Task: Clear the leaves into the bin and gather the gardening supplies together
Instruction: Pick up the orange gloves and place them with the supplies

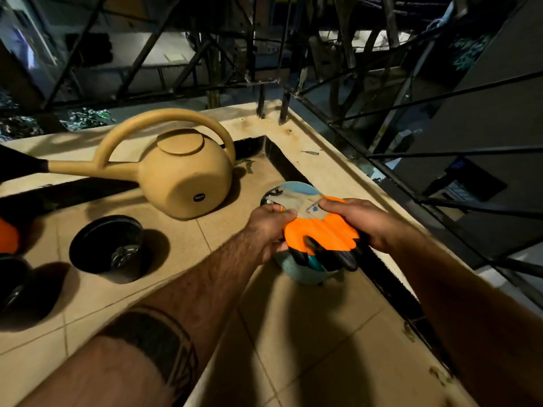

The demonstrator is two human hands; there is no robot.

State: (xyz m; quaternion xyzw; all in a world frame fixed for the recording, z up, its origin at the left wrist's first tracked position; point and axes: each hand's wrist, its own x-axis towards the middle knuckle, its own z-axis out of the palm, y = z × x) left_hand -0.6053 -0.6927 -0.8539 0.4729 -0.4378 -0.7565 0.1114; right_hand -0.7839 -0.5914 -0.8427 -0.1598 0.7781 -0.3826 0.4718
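An orange and grey gardening glove with black claw tips is held between both hands above the tiled floor. My left hand grips its left edge with the thumb on top. My right hand grips its right side near the cuff. Beneath the glove a teal object shows in part, mostly hidden. A tan watering can lies tilted on the floor to the left, its spout pointing left. A small leaf lies by the can's right side.
A black plastic pot stands left of my arms, another dark pot at the left edge, and something orange above it. A black metal railing runs along the ledge to the right and behind.
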